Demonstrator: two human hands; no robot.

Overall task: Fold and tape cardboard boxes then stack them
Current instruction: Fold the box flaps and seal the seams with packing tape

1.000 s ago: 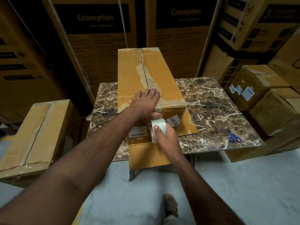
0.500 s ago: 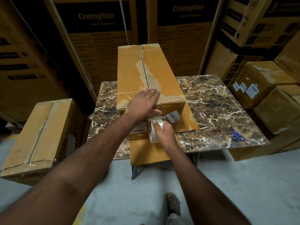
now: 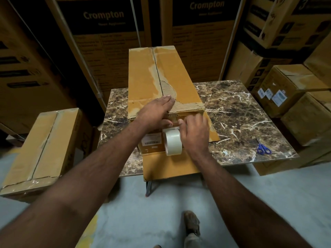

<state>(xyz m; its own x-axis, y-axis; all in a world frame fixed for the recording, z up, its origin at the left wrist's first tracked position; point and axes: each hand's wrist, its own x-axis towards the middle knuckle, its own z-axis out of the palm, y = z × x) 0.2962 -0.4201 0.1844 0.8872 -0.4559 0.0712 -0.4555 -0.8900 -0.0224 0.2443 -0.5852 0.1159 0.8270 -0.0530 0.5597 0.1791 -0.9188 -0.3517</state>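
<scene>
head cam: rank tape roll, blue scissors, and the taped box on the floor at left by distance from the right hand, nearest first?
From the right hand:
1. Tape roll: touching the hand, against the near end of the box on the table.
2. Blue scissors: on the marble table's right side, near its front edge.
3. Taped box on the floor: left of the table, beyond the left arm.

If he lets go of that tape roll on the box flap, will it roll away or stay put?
The tape roll stands on its curved rim on the near flap, which overhangs the marble table, so it would probably roll. The right hand seems to steady it. It looks light, so a small nudge could move it.
</scene>
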